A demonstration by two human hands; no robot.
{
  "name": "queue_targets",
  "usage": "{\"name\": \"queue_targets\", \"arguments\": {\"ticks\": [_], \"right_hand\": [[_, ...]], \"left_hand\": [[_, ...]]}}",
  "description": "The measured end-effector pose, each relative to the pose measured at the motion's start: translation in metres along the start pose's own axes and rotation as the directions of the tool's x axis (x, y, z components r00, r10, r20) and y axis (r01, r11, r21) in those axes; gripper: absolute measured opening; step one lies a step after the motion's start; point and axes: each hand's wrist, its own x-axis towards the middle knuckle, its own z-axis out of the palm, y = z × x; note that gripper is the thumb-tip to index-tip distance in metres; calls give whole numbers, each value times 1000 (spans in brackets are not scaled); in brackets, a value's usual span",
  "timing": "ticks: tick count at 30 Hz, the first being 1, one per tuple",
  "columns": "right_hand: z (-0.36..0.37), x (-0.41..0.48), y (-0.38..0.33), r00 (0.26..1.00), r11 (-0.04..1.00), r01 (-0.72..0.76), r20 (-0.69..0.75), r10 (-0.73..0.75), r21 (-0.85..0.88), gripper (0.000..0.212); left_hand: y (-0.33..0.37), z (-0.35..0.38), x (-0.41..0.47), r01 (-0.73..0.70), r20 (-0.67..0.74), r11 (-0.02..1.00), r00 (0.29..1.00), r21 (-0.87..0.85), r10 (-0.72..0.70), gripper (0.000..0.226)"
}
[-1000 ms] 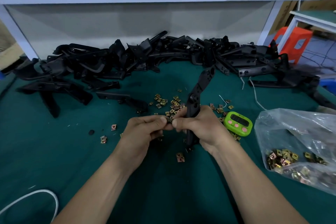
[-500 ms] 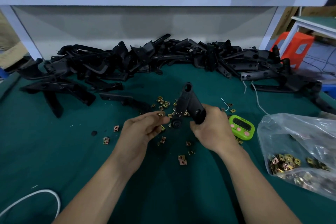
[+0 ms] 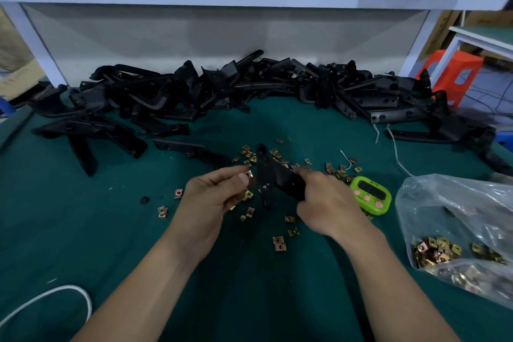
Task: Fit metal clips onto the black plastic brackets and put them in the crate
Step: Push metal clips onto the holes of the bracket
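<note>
My right hand [image 3: 326, 203] grips a black plastic bracket [image 3: 270, 172], which lies tilted above the green mat with one end pointing away from me. My left hand [image 3: 215, 194] pinches a small brass-coloured metal clip [image 3: 249, 174] between thumb and forefinger, right beside the bracket's left edge. Several loose clips [image 3: 279, 243] lie scattered on the mat around and beyond both hands. No crate is in view.
A long pile of black brackets [image 3: 222, 91] runs along the back of the green mat [image 3: 83, 230]. A green timer [image 3: 370, 194] sits right of my right hand. A clear bag of clips [image 3: 458, 236] lies at the right. A white cord [image 3: 55, 297] curls at bottom left.
The bracket has swung from upright to a low tilt in my right hand. My left hand came off it and now holds a clip beside it.
</note>
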Motion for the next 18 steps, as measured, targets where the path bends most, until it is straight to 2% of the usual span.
{"name": "queue_targets", "arguments": {"ticks": [6,13,18], "right_hand": [[0,-1,0,998,990,57,-28,-61,-132,64],[1,0,1,999,992,39,-24,-42,-119,62],[0,0,1,999,991,34,-8,-35,-128,48]], "left_hand": [[3,-3,-1,-36,0,998,999,45,36,31],[2,-4,0,-10,-28,997,1000,75,12,35],[1,-3,0,22,-49,994,999,109,-17,45]]}}
